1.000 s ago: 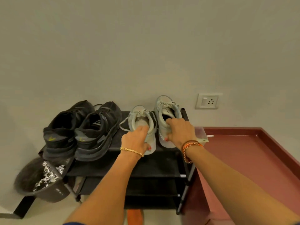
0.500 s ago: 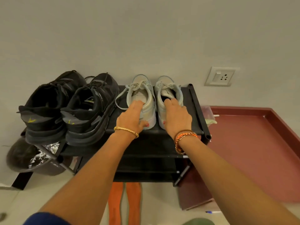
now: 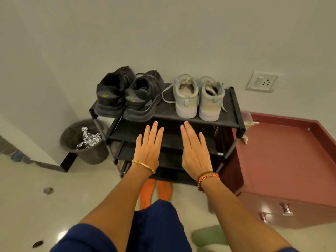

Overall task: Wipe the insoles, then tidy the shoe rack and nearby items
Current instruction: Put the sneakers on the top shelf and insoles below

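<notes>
both flat, empty hands, left hand [image 3: 148, 150] and right hand [image 3: 195, 151], hover before grey shoes [image 3: 198, 99].

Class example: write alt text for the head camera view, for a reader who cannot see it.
Two open hands, left hand and right hand, hover empty before a black tiered shoe rack whose top shelf holds a pair of black sneakers beside a pair of pale grey sneakers. Two orange insoles lie on the floor below.
</notes>
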